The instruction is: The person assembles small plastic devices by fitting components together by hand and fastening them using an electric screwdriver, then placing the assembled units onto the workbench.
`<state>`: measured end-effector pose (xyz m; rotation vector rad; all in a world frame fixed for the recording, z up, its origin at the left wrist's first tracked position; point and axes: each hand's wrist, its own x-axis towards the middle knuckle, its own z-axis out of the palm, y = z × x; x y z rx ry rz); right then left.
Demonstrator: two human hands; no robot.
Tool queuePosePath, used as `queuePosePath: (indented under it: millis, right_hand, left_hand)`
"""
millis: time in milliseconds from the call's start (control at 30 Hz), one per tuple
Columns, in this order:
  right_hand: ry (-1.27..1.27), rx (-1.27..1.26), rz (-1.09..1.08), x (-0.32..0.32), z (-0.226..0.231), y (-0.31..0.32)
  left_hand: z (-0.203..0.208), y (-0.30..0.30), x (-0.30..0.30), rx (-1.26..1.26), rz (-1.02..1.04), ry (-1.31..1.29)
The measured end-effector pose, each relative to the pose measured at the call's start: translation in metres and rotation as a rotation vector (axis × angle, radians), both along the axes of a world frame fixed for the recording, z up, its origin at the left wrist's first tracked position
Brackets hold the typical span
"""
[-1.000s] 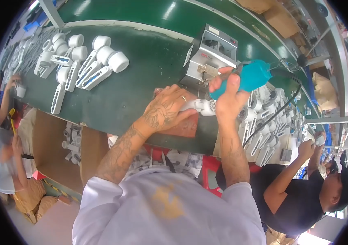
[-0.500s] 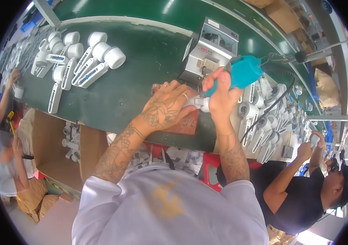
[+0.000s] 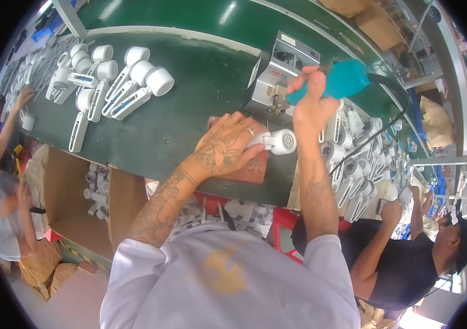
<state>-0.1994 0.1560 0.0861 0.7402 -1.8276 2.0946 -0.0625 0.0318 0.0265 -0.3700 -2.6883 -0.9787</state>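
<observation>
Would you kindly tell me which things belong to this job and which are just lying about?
Seemingly in use:
white handheld fan, left hand
teal corded power tool, right hand
reddish mat under left hand
grey benchtop machine nearby

Seemingly lying about:
fans grouped at left
fans piled at right
cardboard box

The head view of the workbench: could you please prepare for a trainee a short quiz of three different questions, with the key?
1. Which hand holds the rounded teal hand tool: (a) left, (b) right?
2. True or false: the left hand covers all of the white plastic device with a round, grilled head.
3. Fill in: the flat reddish-brown pad lies on a dark ____ benchtop.

Key:
1. b, the right hand.
2. False; the grilled head of the white plastic device shows beyond the left hand.
3. Green.
</observation>
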Motion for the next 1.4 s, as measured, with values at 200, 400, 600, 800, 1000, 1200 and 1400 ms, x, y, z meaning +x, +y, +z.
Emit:
queuePosePath:
  millis: [200,400,600,800,1000,1200,1400]
  right_hand:
    - [-0.046,0.029,-0.012,-0.001,-0.006,0.0]
    - [-0.242,0.03,0.012,0.028,0.006,0.016]
    - [-0.19,0.018,0.114,0.062,-0.002,0.035]
    - [-0.245,0.05,0.124,0.064,-0.009,0.04]
    - [-0.207,0.039,0.153,0.062,-0.024,0.04]
    - [-0.226,-0.021,0.139,0.059,-0.028,0.037]
    - [-0.309,0.179,-0.012,0.065,-0.024,0.033]
  left_hand:
    - [0.0,0.001,-0.002,-0.004,0.027,0.055]
    - [-0.001,0.0,-0.002,0.024,0.059,0.037]
    - [-0.003,-0.004,-0.001,0.057,0.019,0.007]
    - [-0.006,0.002,-0.003,0.055,0.014,0.015]
    - [-0.002,0.003,-0.003,0.021,0.008,-0.002]
    - [-0.006,0.003,-0.008,-0.009,0.008,0.033]
    - [-0.012,-0.007,0.0,-0.025,0.007,0.197]
